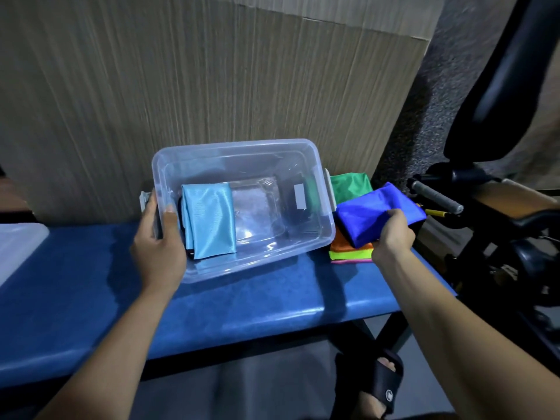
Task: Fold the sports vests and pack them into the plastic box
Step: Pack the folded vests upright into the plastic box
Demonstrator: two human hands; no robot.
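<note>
Left hand gripping plastic box at nine o'clock (thumb over rim); right hand pinching folded blue vest at three o'clock, over stacked vests on tabletop. Light-blue vest already inside.

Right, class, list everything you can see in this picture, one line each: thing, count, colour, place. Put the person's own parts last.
plastic box: one, clear, on the bench against the panel.
light blue vest: one, folded, inside the box at its left end.
blue vest: one, folded, gripped just right of the box.
green vest: one, behind the blue one.
vest stack: orange, yellow and pink layers under the blue vest; count unclear.
bench: one, blue padded top.
lid: one, translucent white, far left.
wood-grain panel: one, behind the box.
black exercise machine: one, right.
sandal: one, black, below the bench.
left hand: grips the box's left rim.
right hand: grips the blue vest.
</note>
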